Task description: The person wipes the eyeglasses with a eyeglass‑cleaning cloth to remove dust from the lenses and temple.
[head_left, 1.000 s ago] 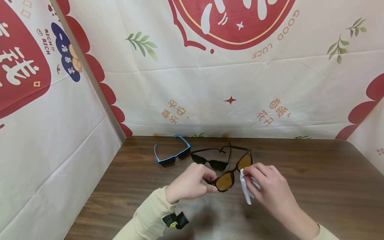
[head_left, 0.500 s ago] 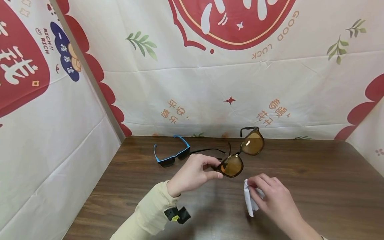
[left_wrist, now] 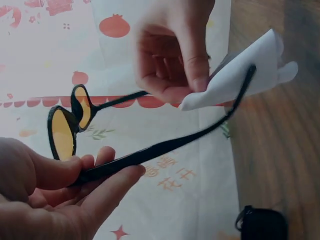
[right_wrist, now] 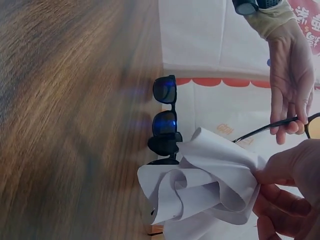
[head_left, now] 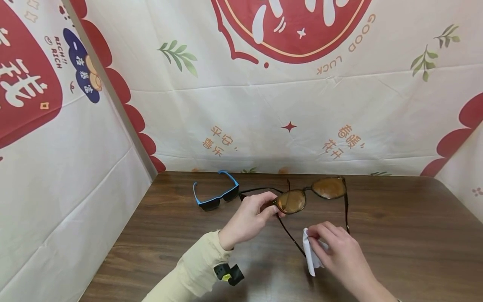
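Note:
My left hand [head_left: 250,220] pinches a pair of dark-framed sunglasses [head_left: 328,188] with amber lenses near the left hinge. In the head view the frame is raised above the table, with both temples open and pointing toward me. My right hand [head_left: 339,247] holds a white cloth [head_left: 311,253] between thumb and fingers, just below the lenses and apart from them. Folds of the cloth [right_wrist: 205,185] fill the lower middle of the right wrist view. One temple [left_wrist: 165,146] crosses in front of the cloth in the left wrist view.
Blue-and-black sunglasses [head_left: 231,193] stand at the back left of the wooden table [head_left: 407,235]. Beside them lies a black pair [head_left: 264,188], partly hidden by my left hand and the amber glasses. A printed white fabric [head_left: 264,109] hangs behind the table.
The amber sunglasses have lifted off the table and turned, so their temples now point toward me. My right hand has drawn the cloth down, away from the lens.

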The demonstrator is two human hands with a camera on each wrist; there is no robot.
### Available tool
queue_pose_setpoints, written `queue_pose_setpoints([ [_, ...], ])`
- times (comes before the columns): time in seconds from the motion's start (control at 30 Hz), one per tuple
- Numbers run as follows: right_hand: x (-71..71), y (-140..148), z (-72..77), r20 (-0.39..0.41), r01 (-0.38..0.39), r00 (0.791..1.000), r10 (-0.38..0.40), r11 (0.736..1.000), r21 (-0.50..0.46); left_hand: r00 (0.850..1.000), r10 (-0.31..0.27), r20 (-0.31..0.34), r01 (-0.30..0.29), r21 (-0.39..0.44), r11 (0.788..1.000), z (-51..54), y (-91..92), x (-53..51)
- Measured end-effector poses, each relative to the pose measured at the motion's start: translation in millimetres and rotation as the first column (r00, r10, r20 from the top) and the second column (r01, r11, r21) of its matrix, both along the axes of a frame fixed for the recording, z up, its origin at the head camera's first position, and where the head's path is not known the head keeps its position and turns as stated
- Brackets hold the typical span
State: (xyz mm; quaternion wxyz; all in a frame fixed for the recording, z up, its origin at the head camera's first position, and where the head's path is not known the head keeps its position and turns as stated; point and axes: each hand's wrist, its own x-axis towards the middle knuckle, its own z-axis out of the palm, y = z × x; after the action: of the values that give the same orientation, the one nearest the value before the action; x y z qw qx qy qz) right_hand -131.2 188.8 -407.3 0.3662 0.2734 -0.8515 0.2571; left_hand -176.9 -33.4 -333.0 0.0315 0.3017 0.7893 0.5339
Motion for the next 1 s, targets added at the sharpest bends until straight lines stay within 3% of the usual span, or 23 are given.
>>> queue_pose_setpoints([
  [0.1, -0.6, 0, -0.9, 0.012, -0.006, 1.0, 0.006, 1.0, -0.006, 0.994, -0.023, 0.103, 0.014, 0.082, 0.997, -5.3, 3.4, 0.8],
  [0.23, -2.8, -1, -1.9, 0.001, 0.002, 1.0, -0.002, 1.0, -0.007, 0.975, -0.036, 0.219, 0.005, 0.138, 0.99, -13.2, 7.3, 1.2],
  [0.5, -4.8, -3, -2.8, 0.006, 0.025, 1.0, -0.025, 1.0, -0.004, 0.93, -0.008, 0.367, -0.052, 0.154, 0.987, -30.5, 12.8, 1.3],
  [0.6, -5.6, -3, -2.4, 0.001, 0.032, 0.999, -0.032, 0.999, 0.007, 0.921, 0.018, 0.388, -0.06, 0.094, 0.994, -36.7, 12.4, 0.8],
  [0.77, -5.5, -3, -1.8, 0.021, 0.026, 0.999, -0.027, 0.999, 0.018, 0.936, 0.064, 0.345, -0.053, -0.041, 0.998, -45.5, 10.3, -0.6],
  [0.9, -5.5, -3, -2.2, 0.041, 0.008, 0.999, -0.009, 1.0, 0.018, 0.944, 0.068, 0.324, -0.026, -0.13, 0.991, -51.4, 9.1, -2.0],
  [1.0, -5.1, -4, -3.2, 0.062, -0.004, 0.998, 0.003, 1.0, 0.013, 0.934, 0.051, 0.353, 0.009, -0.166, 0.986, -55.8, 9.4, -1.9],
])
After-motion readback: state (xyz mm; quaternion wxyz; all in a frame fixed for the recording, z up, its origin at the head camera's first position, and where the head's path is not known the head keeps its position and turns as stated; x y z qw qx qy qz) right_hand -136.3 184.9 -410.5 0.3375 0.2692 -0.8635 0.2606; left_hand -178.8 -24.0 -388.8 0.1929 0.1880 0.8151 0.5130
